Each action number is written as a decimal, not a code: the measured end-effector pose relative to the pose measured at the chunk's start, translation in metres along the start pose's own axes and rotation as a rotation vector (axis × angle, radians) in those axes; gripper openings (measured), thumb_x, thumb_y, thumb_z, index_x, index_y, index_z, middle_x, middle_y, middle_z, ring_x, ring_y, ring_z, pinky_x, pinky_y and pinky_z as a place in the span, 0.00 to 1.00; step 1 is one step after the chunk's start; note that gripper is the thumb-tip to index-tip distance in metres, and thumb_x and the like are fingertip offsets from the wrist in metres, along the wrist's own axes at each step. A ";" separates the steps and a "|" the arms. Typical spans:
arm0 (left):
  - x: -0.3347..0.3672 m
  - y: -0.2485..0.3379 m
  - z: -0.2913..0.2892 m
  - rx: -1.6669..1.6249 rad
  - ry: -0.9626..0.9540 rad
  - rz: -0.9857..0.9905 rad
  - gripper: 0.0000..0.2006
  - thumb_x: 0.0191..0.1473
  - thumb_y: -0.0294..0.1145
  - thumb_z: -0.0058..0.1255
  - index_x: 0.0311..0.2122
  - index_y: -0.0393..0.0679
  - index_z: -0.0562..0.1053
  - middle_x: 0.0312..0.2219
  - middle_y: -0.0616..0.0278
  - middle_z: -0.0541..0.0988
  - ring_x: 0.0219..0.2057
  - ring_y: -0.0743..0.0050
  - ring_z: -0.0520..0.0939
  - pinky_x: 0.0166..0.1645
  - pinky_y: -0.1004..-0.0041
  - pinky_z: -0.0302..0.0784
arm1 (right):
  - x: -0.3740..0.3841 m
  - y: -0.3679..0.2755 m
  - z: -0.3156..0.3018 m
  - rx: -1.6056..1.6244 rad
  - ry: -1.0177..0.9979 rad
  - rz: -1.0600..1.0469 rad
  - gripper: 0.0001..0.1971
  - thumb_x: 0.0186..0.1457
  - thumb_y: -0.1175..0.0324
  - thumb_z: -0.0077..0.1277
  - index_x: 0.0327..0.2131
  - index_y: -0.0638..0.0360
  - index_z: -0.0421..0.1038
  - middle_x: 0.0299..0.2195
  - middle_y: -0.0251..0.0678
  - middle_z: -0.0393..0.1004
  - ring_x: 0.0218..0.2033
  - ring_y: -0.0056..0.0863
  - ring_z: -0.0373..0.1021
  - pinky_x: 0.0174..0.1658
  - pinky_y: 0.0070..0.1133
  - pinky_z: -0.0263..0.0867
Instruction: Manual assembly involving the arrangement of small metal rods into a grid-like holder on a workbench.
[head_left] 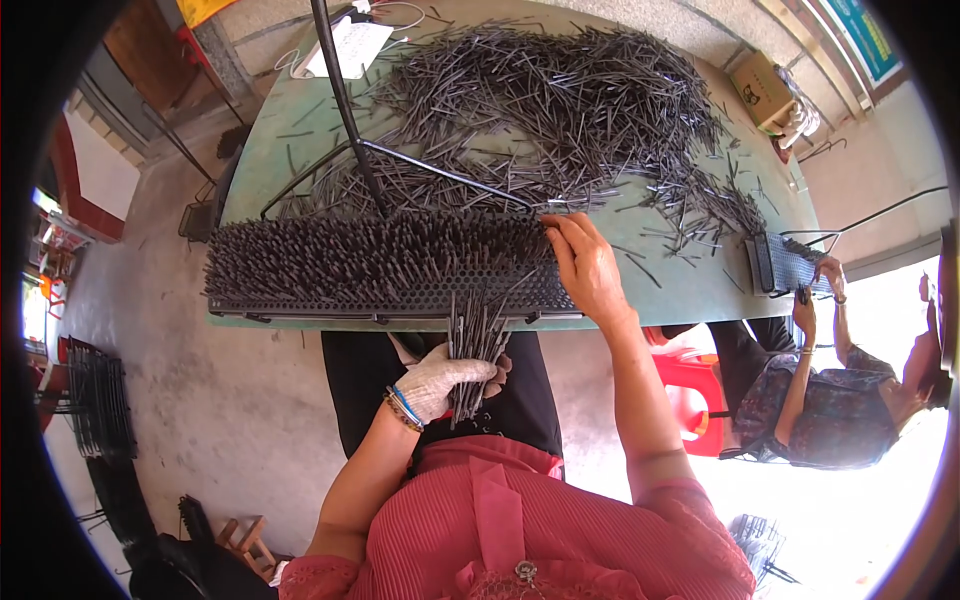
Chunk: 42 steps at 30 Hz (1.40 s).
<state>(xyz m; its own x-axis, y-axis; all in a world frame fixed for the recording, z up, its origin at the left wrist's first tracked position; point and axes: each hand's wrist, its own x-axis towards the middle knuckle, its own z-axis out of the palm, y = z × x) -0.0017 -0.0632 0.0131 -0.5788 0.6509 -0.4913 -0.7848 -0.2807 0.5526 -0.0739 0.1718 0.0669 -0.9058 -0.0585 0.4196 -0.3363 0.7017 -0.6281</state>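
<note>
My left hand [436, 384], in a pale knitted glove, is closed around a bundle of thin dark strips [478, 335]. The bundle points up toward a long black perforated rack [525, 288] at the table's near edge. Dark strips [350, 255] stand upright in most of the rack's holes, while rows of bare holes show along its near side and right part. My bare right hand [590, 272] is at the rack's far right corner, its fingertips pinched together among the strips there. Whatever they hold is too small to make out.
A large heap of loose dark strips [560, 90] covers the back of the green table [690, 285]. Thin metal rods [345, 100] rise behind the rack. At right, a co-worker [835, 410] handles a smaller rack [785, 265]. A cardboard box [762, 92] stands at the back right.
</note>
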 end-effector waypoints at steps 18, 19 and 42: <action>-0.025 0.016 -0.005 0.037 -0.030 0.054 0.17 0.47 0.24 0.56 0.44 0.35 0.71 0.33 0.54 0.79 0.29 0.70 0.81 0.34 0.71 0.80 | -0.037 -0.010 0.028 0.001 -0.116 -0.347 0.12 0.48 0.80 0.52 0.39 0.63 0.74 0.37 0.43 0.71 0.37 0.41 0.70 0.40 0.31 0.68; -0.030 0.019 -0.009 0.085 0.022 0.048 0.18 0.46 0.24 0.56 0.45 0.34 0.70 0.33 0.54 0.79 0.28 0.70 0.81 0.33 0.71 0.80 | -0.046 -0.013 0.034 0.057 -0.193 -0.282 0.15 0.47 0.79 0.53 0.41 0.63 0.73 0.39 0.43 0.70 0.39 0.42 0.69 0.43 0.32 0.67; 0.003 -0.003 0.013 -0.138 0.057 0.003 0.11 0.54 0.23 0.51 0.43 0.35 0.73 0.34 0.54 0.80 0.33 0.64 0.82 0.41 0.66 0.82 | -0.022 0.006 0.029 0.186 0.285 -0.028 0.10 0.51 0.81 0.54 0.38 0.63 0.74 0.33 0.39 0.77 0.33 0.33 0.74 0.38 0.23 0.70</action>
<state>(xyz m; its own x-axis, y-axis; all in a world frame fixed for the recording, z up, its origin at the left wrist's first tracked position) 0.0017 -0.0516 0.0191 -0.5900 0.6099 -0.5291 -0.8035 -0.3796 0.4585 -0.0636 0.1571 0.0351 -0.7958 0.1430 0.5884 -0.4254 0.5595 -0.7113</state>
